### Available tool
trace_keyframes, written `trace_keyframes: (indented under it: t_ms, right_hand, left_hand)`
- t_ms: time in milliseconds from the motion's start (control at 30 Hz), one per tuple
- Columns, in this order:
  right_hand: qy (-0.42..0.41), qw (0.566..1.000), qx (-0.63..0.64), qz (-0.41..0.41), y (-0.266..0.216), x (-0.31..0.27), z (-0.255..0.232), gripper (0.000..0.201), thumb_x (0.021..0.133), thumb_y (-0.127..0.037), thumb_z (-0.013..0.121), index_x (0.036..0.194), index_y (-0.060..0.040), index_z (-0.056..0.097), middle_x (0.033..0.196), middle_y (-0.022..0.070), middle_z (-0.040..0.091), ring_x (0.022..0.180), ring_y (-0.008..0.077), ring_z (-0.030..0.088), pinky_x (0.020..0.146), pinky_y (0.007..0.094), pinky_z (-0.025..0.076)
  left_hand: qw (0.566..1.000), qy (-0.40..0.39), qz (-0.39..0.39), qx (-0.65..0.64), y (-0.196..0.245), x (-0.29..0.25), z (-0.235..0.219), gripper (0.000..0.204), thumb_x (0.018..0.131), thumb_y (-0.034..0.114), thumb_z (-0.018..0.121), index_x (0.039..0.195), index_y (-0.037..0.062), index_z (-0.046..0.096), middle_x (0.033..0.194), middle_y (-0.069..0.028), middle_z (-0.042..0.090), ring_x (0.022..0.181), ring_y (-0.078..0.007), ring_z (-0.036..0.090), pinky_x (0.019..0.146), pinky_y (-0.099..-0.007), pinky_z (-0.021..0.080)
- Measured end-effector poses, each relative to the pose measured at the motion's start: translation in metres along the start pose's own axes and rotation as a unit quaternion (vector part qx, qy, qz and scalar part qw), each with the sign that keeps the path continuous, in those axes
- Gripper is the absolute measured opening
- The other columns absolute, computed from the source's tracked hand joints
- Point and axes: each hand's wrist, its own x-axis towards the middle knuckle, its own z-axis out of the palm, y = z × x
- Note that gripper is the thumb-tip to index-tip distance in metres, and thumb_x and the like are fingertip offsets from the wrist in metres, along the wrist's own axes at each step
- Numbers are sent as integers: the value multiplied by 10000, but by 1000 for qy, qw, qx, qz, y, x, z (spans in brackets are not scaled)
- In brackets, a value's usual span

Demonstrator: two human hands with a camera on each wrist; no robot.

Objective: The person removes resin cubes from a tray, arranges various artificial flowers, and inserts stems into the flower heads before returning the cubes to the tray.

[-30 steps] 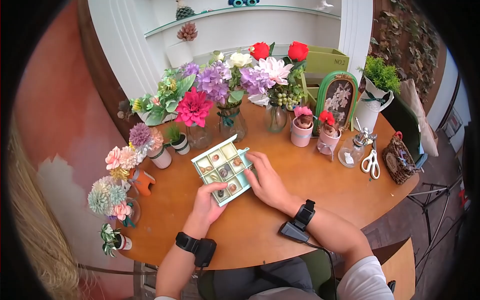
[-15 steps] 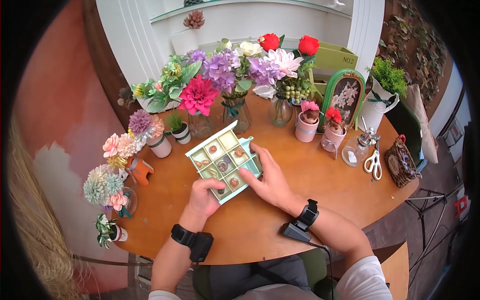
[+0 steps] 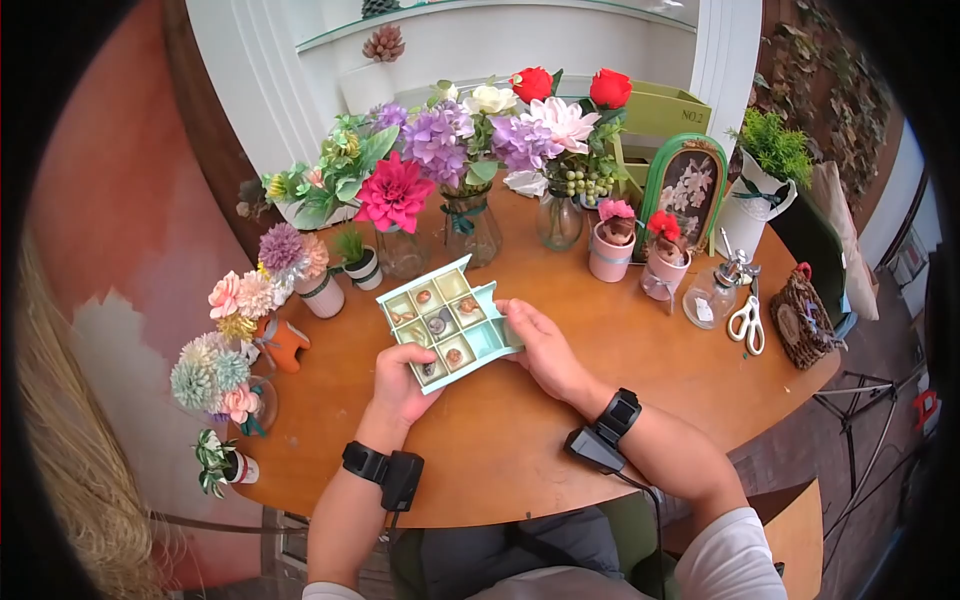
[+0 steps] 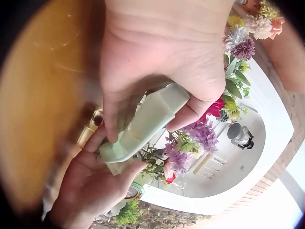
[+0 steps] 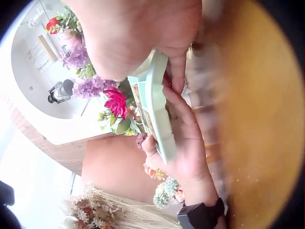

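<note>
A mint-green, house-shaped shadow box (image 3: 488,340) is held face up in front of the person, split by thin walls into several small square compartments. Shells (image 3: 440,322) of brown, cream and grey lie in most of them, while one mint compartment at the right shows bare. My left hand (image 3: 402,385) grips the lower left corner, thumb over the rim. At the right edge, my right hand (image 3: 545,350) holds the box with the thumb near the rim. Both wrist views show the box side (image 4: 145,124) between the hands, with fingers curled beneath it.
Vases of artificial flowers (image 3: 435,140) line the back of the wooden table (image 3: 620,420). Right of the box stand pink pots (image 3: 610,250), a green frame (image 3: 690,190), a glass spray bottle (image 3: 708,300), white scissors (image 3: 746,325) and a wicker basket (image 3: 800,320). Small potted plants sit left.
My right thumb has slid off the front of the shadow box to its right edge, uncovering the bare mint compartment. The box has tilted a little; my left hand keeps its grip.
</note>
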Motion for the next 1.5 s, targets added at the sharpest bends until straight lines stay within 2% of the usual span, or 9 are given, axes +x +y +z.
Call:
trace_keyframes:
  t_ms: [467,767,867,900,967,1000,1167,1233,1500]
  right_hand:
    - [125,990,63,28,-5,6,-12,569,1051,-467,398,1176,77,511,1082,201,611,921,252,675,748,356,613]
    - [120,976,-164,-75,-1,3,-11,567,1013,-403,525,1335,59,464,1306,224,557,1237,312,529,1077,397,409]
    - [-7,837,-484,-253,-7,-7,-8,631,960,-462,552,1407,-27,457,1502,250,361,1428,437,270,1165,522,250]
    - [-6,837,-484,-254,-13,-14,0,631,960,-462,552,1407,-27,457,1502,250,361,1428,437,270,1165,522,250]
    - [-163,675,-655,-300,-16,-28,15,693,955,-530,516,1449,-53,429,1544,242,308,1464,453,191,1175,589,173]
    - [-211,668,-665,-258,-10,-31,17,759,923,-565,549,1496,-97,381,1601,210,202,1484,455,115,1174,624,134]
    - [-93,626,-730,-258,-4,-18,0,746,916,-648,492,1451,-127,473,1579,218,265,1479,461,129,1173,626,104]
    - [-26,641,-759,-114,-10,-16,-8,697,907,-655,493,1427,-192,519,1580,224,265,1482,462,119,1177,625,82]
    - [-3,681,-714,-163,-5,0,-24,340,904,-364,658,1151,-130,635,1112,150,531,1100,363,499,939,512,390]
  left_hand:
    - [997,54,52,12,12,4,-7,691,716,39,487,1399,-20,397,1389,-201,501,1306,-392,476,1128,-531,375]
    - [987,137,88,-2,12,3,-4,642,745,42,481,1383,9,414,1393,-184,498,1294,-377,484,1114,-529,389]
    - [986,143,88,-9,9,3,-5,624,740,42,484,1361,12,440,1364,-179,525,1264,-370,509,1107,-519,397]
    - [987,137,86,-9,9,4,-7,614,739,44,485,1351,14,453,1348,-175,540,1249,-366,520,1103,-513,402]
    - [986,142,86,-6,9,5,-11,604,738,46,484,1341,18,467,1324,-168,559,1235,-356,533,1097,-508,408]
    - [985,150,87,0,10,5,-11,603,741,46,481,1342,16,464,1321,-167,560,1236,-352,535,1091,-506,416]
    - [983,147,106,10,11,7,-16,605,749,40,474,1352,7,445,1319,-172,557,1241,-352,534,1074,-501,440]
    - [976,175,127,24,11,7,-16,597,748,28,486,1343,5,442,1299,-164,553,1205,-359,553,1023,-499,480]
    - [979,170,110,15,8,7,-13,620,744,20,474,1361,-13,415,1358,-193,516,1269,-381,503,1091,-518,426]
